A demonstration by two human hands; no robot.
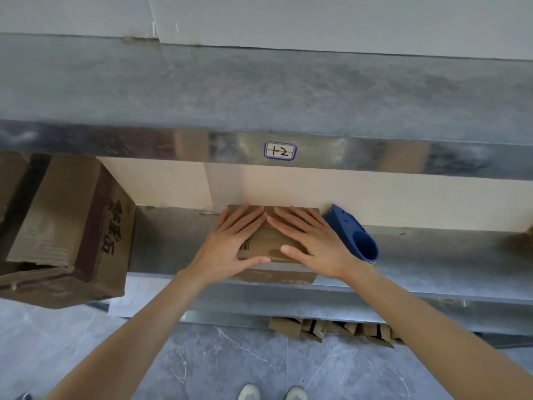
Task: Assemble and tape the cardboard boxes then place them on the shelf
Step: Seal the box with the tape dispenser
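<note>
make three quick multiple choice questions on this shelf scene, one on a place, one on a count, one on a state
1. Where does the blue plastic tube-shaped tool lie relative to the small brown cardboard box on the grey metal shelf?
A. to its left
B. to its right
C. on top of it

2. How many hands rest on that box?
A. none
B. one
C. two

3. How do the fingers lie?
A. straight, flat on the box top
B. curled into fists
C. pinching a raised flap

Answers:
1 B: the tool lies beside the right hand, to the right of the box.
2 C: the left hand and the right hand both cover its top.
3 A: all visible fingers are stretched out, palms down.
</note>
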